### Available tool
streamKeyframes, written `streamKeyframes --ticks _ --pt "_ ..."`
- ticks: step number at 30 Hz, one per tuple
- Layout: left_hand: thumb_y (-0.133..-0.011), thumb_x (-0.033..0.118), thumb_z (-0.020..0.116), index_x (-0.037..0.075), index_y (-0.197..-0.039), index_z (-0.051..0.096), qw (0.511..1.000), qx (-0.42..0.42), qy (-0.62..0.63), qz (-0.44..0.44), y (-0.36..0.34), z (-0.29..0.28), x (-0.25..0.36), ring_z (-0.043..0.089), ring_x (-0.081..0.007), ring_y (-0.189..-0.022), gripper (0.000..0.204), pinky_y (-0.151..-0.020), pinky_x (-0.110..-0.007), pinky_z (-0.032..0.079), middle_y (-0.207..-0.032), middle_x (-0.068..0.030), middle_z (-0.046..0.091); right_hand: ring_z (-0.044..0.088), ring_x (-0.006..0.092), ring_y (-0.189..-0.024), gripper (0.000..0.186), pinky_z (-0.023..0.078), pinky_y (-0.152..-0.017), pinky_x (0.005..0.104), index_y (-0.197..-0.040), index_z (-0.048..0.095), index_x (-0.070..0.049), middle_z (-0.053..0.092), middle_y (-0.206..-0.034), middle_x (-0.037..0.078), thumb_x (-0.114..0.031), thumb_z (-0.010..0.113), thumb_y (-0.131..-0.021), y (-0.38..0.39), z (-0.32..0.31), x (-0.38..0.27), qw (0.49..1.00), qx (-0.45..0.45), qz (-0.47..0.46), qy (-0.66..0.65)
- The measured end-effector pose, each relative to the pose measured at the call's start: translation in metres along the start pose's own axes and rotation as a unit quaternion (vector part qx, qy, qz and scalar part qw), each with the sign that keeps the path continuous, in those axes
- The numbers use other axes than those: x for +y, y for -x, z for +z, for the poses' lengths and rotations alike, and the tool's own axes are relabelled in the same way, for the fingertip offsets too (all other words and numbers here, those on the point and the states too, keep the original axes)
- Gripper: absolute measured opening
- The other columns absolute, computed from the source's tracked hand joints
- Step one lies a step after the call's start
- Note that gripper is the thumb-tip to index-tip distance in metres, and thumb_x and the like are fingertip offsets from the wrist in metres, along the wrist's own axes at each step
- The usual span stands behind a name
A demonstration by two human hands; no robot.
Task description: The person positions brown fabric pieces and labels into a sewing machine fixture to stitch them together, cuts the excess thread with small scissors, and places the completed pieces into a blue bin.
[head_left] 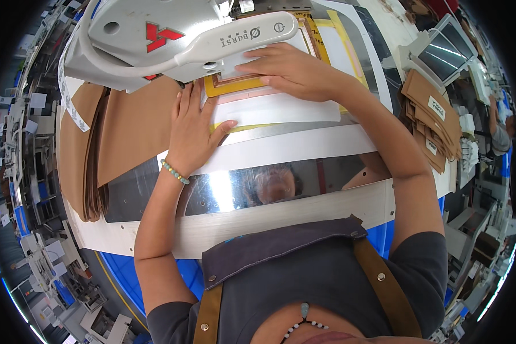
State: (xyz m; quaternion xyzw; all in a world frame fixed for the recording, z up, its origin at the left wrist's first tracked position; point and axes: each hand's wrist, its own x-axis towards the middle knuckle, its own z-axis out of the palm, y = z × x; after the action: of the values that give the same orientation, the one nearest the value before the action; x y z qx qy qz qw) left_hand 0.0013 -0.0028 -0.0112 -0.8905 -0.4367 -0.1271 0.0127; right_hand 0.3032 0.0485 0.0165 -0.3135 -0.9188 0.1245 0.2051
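Under the head of a white sewing machine lies a flat white template with yellow and pinkish bands along its edges. My left hand rests at the template's near left corner, open, its fingers spread and its thumb pointing right. Its fingertips reach close to the machine's base. My right hand lies over the template's middle, fingers stretched out toward the left and holding nothing. The machine's head and lamp hide the needle area and part of the template. Brown fabric lies just left of my left hand.
A white lamp bar reaches low over my right hand. Folded brown pieces hang at the left. More brown pieces with white labels are stacked at the right, near a screen. A shiny metal plate lines the near table edge.
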Motion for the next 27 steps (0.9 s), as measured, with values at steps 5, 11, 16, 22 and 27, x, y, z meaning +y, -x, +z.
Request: streamKeyframes --ticks 5,11,16,22,27 --pt "-0.101 0.064 0.051 -0.002 -0.145 0.057 1.0 0.006 -0.004 0.003 -0.001 -0.001 0.001 0.033 -0.0467 -0.148 0.079 -0.123 -0.055 0.021 -0.159 -0.0317 0.038 0.048 0.0341 -0.141 0.049 0.029 -0.124 0.0444 -0.149 0.059 -0.018 0.057 -0.15 0.017 -0.025 0.037 -0.106 -0.026 0.006 0.0 0.997 -0.05 -0.029 -0.059" --pt "-0.101 0.061 0.054 -0.001 -0.144 0.057 1.0 0.009 -0.003 0.001 -0.002 -0.002 0.004 0.033 -0.0458 -0.148 0.076 -0.124 -0.054 0.022 -0.16 -0.0306 0.038 0.046 0.0359 -0.142 0.053 0.028 -0.125 0.0446 -0.15 0.059 -0.017 0.054 -0.155 0.015 -0.025 0.04 -0.102 -0.009 -0.001 0.022 0.994 -0.072 0.016 -0.074" --pt "-0.1 0.06 0.055 0.0 -0.146 0.056 1.0 0.0 0.001 -0.002 -0.002 0.002 0.003 0.03 -0.0449 -0.151 0.075 -0.125 -0.055 0.02 -0.163 -0.0283 0.036 0.046 0.034 -0.143 0.055 0.028 -0.126 0.0459 -0.152 0.056 -0.014 0.057 -0.152 0.013 -0.033 0.042 -0.102 0.019 -0.033 0.034 0.993 -0.068 0.066 -0.075" --pt "-0.098 0.058 0.06 0.001 -0.153 0.048 1.0 0.004 -0.009 -0.019 0.006 -0.002 0.002 0.027 -0.044 -0.154 0.081 -0.126 -0.056 0.018 -0.165 -0.0263 0.033 0.046 0.0311 -0.145 0.058 0.03 -0.125 0.0473 -0.154 0.053 -0.015 0.066 -0.143 0.009 -0.043 0.032 -0.108 0.055 -0.075 0.028 0.993 -0.036 0.108 -0.014" --pt "-0.096 0.037 0.069 -0.003 -0.15 0.049 0.999 -0.012 -0.034 -0.038 0.033 -0.048 -0.011 0.036 -0.0435 -0.149 0.07 -0.122 -0.052 0.03 -0.161 -0.0259 0.04 0.053 0.0303 -0.138 0.045 0.036 -0.121 0.0452 -0.147 0.06 -0.016 0.067 -0.139 0.01 -0.028 0.042 -0.108 0.084 -0.069 0.022 0.991 0.038 0.079 0.096"
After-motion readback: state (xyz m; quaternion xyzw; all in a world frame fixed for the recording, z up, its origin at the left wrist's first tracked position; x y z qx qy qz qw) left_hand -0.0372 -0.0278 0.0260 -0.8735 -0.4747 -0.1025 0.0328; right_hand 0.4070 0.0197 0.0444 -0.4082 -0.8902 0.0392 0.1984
